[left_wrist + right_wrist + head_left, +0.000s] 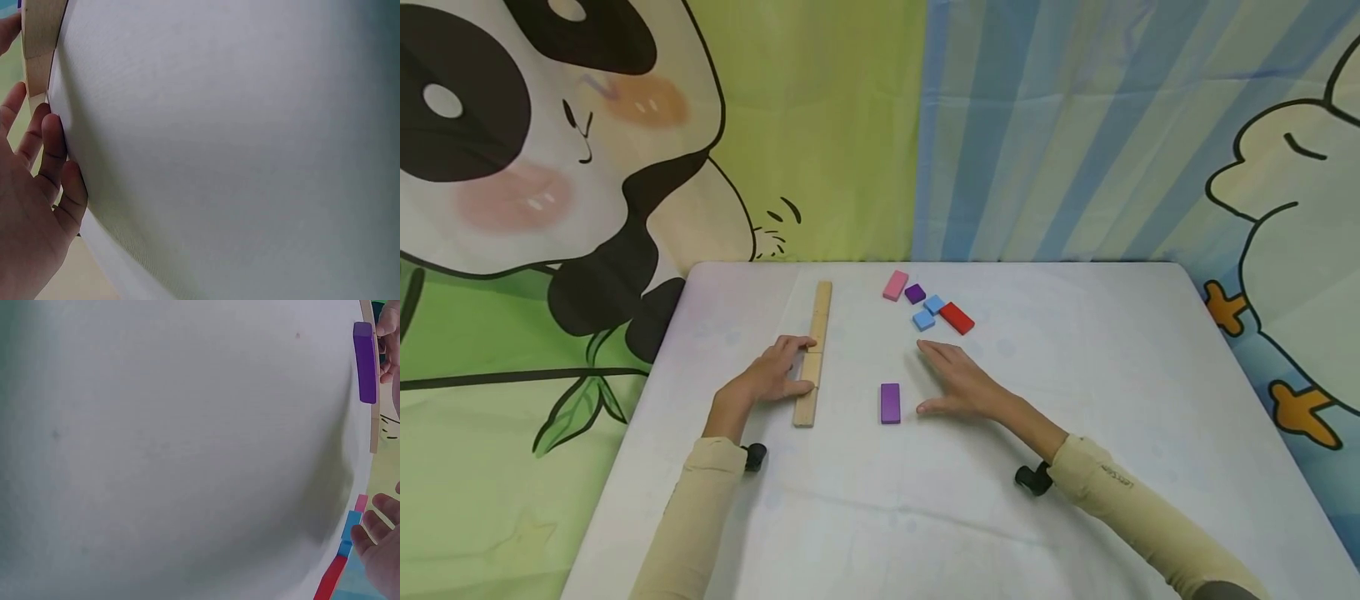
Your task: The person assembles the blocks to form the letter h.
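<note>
A person in tan sleeves [691, 508] works at a white-covered table [1075, 358], left hand [766, 372] resting thumb and fingertips along the near-left edge of a row of plain wood blocks [812, 367] laid end to end. The left fingers are spread and loosely bent, not clasped around the row. The right hand [964, 385] hovers with fingers parted and nothing in them, just beside a lone purple block [890, 403] that lies flat between the hands. Straightening the wood row appears to be the step in hand; picking up the purple block would call for the right fingers to close on it. Farther back lie a pink block [896, 285], a small dark-purple piece [914, 293], two light-blue pieces [933, 304] and a red block [957, 317]. Behind the table hangs a cartoon backdrop [820, 125], with a panda at left and blue stripes toward the right.
</note>
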Demonstrator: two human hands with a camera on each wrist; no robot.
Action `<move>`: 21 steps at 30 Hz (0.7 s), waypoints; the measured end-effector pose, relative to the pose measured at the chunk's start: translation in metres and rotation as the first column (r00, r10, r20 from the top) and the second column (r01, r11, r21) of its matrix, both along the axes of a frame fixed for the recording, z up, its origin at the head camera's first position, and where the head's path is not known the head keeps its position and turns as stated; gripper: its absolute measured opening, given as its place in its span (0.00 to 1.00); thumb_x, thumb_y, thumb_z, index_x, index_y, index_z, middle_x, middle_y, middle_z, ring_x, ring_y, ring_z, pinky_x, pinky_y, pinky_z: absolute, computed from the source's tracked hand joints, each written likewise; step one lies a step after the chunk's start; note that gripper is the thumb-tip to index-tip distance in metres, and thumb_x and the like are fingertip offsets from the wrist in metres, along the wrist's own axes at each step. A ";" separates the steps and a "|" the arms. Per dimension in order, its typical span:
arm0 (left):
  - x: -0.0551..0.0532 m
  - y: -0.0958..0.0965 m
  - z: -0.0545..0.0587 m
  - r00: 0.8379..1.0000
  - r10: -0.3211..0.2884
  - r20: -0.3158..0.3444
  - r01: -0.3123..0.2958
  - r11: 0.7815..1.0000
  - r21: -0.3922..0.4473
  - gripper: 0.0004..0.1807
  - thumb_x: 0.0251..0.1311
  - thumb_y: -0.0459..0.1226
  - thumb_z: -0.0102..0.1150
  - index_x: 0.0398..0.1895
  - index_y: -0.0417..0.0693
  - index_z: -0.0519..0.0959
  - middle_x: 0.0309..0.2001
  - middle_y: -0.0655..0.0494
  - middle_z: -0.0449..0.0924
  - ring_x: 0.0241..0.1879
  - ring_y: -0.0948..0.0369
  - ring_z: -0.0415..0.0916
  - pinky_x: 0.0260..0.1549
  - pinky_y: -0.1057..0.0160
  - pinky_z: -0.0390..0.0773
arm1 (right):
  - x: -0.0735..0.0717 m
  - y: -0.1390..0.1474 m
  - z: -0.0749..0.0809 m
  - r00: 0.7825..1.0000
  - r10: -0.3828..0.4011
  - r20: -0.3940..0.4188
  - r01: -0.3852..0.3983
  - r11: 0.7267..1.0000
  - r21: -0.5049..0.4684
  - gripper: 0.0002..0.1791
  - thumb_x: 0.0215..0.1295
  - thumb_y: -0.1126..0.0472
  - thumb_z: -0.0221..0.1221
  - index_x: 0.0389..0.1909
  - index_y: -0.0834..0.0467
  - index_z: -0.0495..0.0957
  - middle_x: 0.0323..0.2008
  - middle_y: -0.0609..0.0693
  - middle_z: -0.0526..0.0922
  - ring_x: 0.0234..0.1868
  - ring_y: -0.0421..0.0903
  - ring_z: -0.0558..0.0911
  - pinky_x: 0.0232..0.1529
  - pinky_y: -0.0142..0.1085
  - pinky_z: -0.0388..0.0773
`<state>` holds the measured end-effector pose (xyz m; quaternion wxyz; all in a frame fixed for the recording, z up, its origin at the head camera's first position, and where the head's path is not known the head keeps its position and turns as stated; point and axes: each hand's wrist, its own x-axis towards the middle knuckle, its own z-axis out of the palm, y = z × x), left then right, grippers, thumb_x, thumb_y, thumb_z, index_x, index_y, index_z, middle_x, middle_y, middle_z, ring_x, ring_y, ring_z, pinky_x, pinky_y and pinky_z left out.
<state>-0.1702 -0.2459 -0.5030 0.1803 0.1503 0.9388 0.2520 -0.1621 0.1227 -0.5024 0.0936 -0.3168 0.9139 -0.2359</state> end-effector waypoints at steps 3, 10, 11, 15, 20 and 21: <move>-0.001 0.000 0.000 1.000 0.002 -0.001 -0.002 1.000 -0.005 0.40 0.59 0.45 0.64 0.71 0.52 0.57 0.67 0.43 0.57 0.63 0.42 0.61 0.59 0.38 0.64 | -0.003 0.004 0.000 0.999 -0.027 -0.019 0.028 0.999 0.020 0.61 0.46 0.38 0.71 0.76 0.58 0.50 0.74 0.57 0.57 0.73 0.57 0.59 0.68 0.55 0.62; -0.002 0.001 0.000 1.000 -0.001 0.004 0.001 1.000 -0.006 0.40 0.59 0.45 0.64 0.71 0.51 0.56 0.67 0.43 0.58 0.63 0.42 0.61 0.59 0.39 0.65 | -0.029 0.020 0.006 0.980 -0.193 -0.046 0.195 0.979 0.058 0.63 0.46 0.37 0.71 0.77 0.56 0.47 0.76 0.58 0.50 0.74 0.61 0.54 0.68 0.63 0.57; -0.002 0.001 0.000 1.000 -0.002 0.004 0.002 1.000 -0.004 0.40 0.59 0.45 0.64 0.71 0.51 0.56 0.67 0.43 0.58 0.63 0.42 0.61 0.59 0.39 0.65 | -0.035 0.023 0.007 0.975 -0.217 -0.043 0.219 0.974 0.054 0.63 0.47 0.37 0.71 0.77 0.57 0.47 0.76 0.58 0.49 0.74 0.62 0.53 0.68 0.64 0.55; -0.002 0.001 0.000 1.000 -0.003 -0.006 0.003 1.000 -0.005 0.40 0.59 0.45 0.64 0.71 0.51 0.57 0.67 0.42 0.58 0.63 0.41 0.61 0.59 0.38 0.65 | -0.055 0.034 0.011 0.963 -0.270 -0.008 0.270 0.960 0.070 0.63 0.49 0.37 0.69 0.77 0.58 0.44 0.77 0.59 0.46 0.75 0.64 0.51 0.68 0.65 0.52; -0.001 0.001 0.000 1.000 -0.001 -0.007 0.000 1.000 -0.016 0.40 0.59 0.46 0.64 0.71 0.51 0.57 0.67 0.42 0.58 0.64 0.41 0.61 0.58 0.38 0.65 | -0.072 0.040 0.007 0.962 -0.266 0.054 0.261 0.962 0.083 0.63 0.51 0.37 0.68 0.77 0.58 0.41 0.77 0.60 0.44 0.75 0.64 0.50 0.70 0.62 0.51; 0.000 0.002 0.000 1.000 0.001 -0.005 -0.001 1.000 -0.017 0.40 0.59 0.46 0.64 0.71 0.51 0.57 0.67 0.42 0.58 0.64 0.41 0.61 0.58 0.38 0.64 | -0.074 0.041 0.006 0.961 -0.267 0.064 0.262 0.962 0.080 0.63 0.51 0.38 0.68 0.77 0.57 0.41 0.77 0.59 0.44 0.75 0.64 0.50 0.71 0.62 0.51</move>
